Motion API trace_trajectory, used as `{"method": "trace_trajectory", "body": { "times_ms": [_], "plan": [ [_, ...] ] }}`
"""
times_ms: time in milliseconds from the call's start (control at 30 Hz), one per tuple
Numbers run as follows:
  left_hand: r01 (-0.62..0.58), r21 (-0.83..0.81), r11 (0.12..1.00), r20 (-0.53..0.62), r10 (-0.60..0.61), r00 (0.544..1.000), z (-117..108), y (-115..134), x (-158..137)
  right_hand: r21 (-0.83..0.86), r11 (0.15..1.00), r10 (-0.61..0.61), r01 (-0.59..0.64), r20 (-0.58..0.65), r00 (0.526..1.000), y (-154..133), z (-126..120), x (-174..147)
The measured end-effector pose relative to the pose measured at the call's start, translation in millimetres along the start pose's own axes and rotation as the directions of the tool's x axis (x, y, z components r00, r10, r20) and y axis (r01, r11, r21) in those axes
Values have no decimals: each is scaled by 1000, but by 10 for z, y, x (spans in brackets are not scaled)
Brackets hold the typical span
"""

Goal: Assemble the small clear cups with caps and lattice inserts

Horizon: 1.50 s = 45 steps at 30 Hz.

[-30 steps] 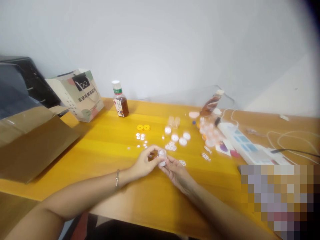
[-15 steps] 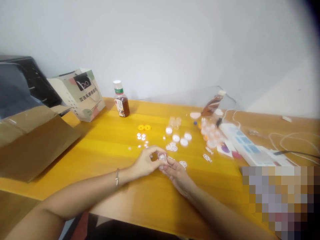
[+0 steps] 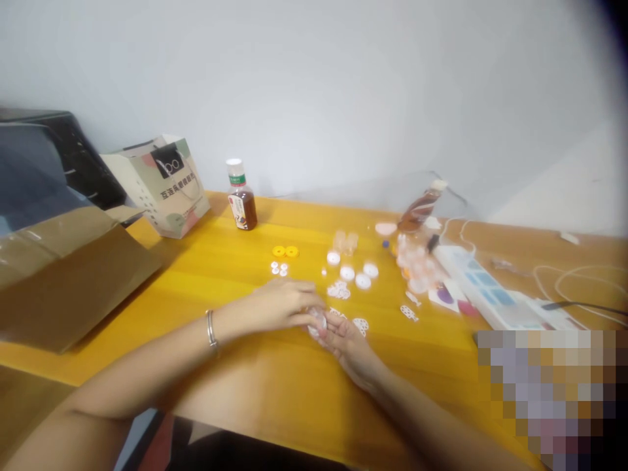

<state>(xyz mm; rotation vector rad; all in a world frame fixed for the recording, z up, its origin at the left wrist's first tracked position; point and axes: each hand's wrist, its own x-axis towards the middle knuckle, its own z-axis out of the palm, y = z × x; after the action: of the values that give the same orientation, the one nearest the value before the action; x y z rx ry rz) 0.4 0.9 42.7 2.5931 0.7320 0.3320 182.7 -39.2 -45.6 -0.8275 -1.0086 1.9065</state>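
Observation:
Between my two hands is a small clear plastic container (image 3: pixel 316 322), round and partly covered by fingers. My right hand (image 3: pixel 348 343) pinches it from the right with thumb and fingers. My left hand (image 3: pixel 284 304) reaches over it from the left, fingers bent and thumb at its side, slightly smeared by motion. Just beyond lie white cut-out pieces (image 3: pixel 338 290) and a round perforated white disc (image 3: pixel 360 326). Several white round caps (image 3: pixel 363 280) sit further back. Two yellow wheels (image 3: pixel 285 251) and several small white discs (image 3: pixel 279 268) lie beyond my left hand.
At the left stand an open cardboard box (image 3: pixel 78 281) and a paper bag (image 3: pixel 176 190). A dark drink bottle (image 3: pixel 243 206) stands upright at the back; another bottle (image 3: pixel 419 208) leans at the right. Near it are a pile of clear parts (image 3: pixel 417 261), a white-blue tray (image 3: pixel 481 281) and cables (image 3: pixel 579 275).
My left hand has shifted from gripping the clear container's left side to lying over its top, with the wrist further left. My right hand keeps its hold; the container now looks tilted.

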Motion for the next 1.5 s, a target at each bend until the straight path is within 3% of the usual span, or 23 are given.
{"method": "trace_trajectory", "body": {
  "times_ms": [67,200,400,567,767,833,900,967,1100,1267,1433,1500],
  "plan": [
    [-34,29,999,17,34,999,-36,20,7,-1,1000,-5,5,-7,1000,3,1,0],
    [-183,-77,980,144,193,971,-70,37,22,17,1000,4,-3,-30,1000,8,-1,2],
    [-4,-5,1000,72,4,997,-32,1,58,23,1000,15,-15,19,1000,-10,8,1],
    [-140,-162,977,170,167,971,-71,10,59,15,1000,8,-8,-23,1000,-7,10,-4],
    [133,134,982,59,-142,988,6,91,76,-8,1000,-11,11,52,999,-16,31,-9],
    [86,85,993,79,-93,992,-20,109,64,1,1000,-14,14,47,999,-19,24,-10],
    [-60,-37,998,140,65,988,-57,104,46,16,1000,-7,6,24,1000,-18,14,-11],
    [-125,-101,987,168,141,976,-74,78,28,18,1000,9,-9,16,1000,-15,9,-12],
    [14,-39,999,90,-10,996,-59,21,5,17,999,28,-29,66,997,-14,15,-12],
    [-80,-151,985,113,97,989,-40,4,8,5,999,39,-39,41,998,-10,19,-14],
    [111,-7,994,18,-111,994,1,32,10,10,999,44,-45,83,996,-26,24,-20],
    [69,-29,997,31,-68,997,-17,53,-1,4,999,34,-34,75,997,-27,17,-20]
  ]
}}
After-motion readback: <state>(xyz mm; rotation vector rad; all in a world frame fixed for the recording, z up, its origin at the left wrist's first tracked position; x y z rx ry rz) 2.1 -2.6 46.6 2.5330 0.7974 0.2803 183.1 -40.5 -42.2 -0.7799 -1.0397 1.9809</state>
